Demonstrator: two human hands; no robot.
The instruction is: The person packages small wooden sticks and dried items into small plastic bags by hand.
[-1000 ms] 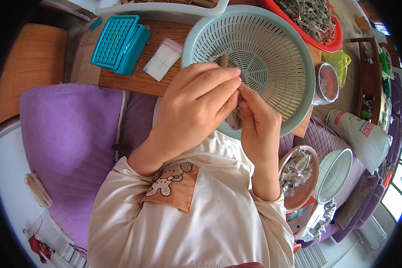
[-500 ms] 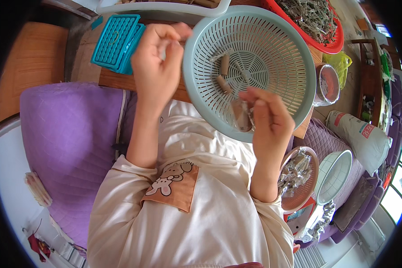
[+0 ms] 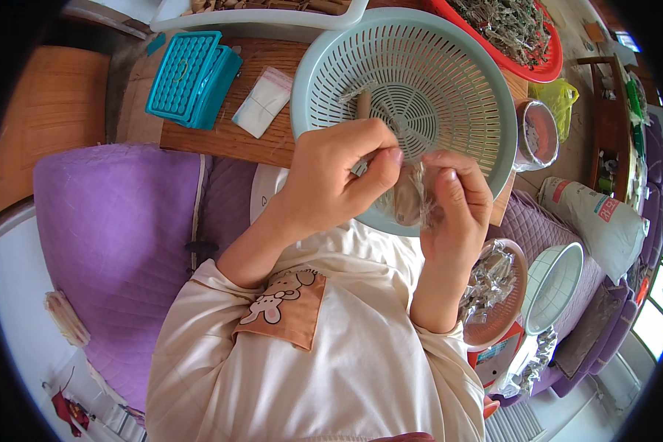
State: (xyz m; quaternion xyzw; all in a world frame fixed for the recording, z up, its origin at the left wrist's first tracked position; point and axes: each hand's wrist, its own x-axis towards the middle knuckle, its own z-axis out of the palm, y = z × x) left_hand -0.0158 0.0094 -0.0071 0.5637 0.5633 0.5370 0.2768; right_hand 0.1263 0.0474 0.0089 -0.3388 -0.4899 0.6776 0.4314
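Observation:
Over the near rim of a grey-green colander [image 3: 479, 158], my right hand [image 3: 460, 210] pinches a small clear plastic bag [image 3: 409, 200] with something brownish inside. My left hand [image 3: 342, 173] has its thumb and forefinger closed at the bag's top edge, close to the right fingertips. Inside the colander a short tan roll [image 3: 363, 104] lies beside a crumpled bit of clear film. Part of the colander's floor is hidden behind my left hand. On the wooden table, left of the colander, lies a flat stack of clear bags [image 3: 264, 102].
Turquoise trays [image 3: 191, 77] stand on the table's left side. Behind are a white tub [image 3: 272, 18] of brown pieces and a red basket [image 3: 552, 55] of wrapped dark bits. On the right sit a pink basket [image 3: 519, 295] with silvery packets and a pale green basket [image 3: 556, 291].
My left hand has come from the table's left side to meet the right hand at the bag, uncovering the stack of clear bags. My right hand stays over the near rim.

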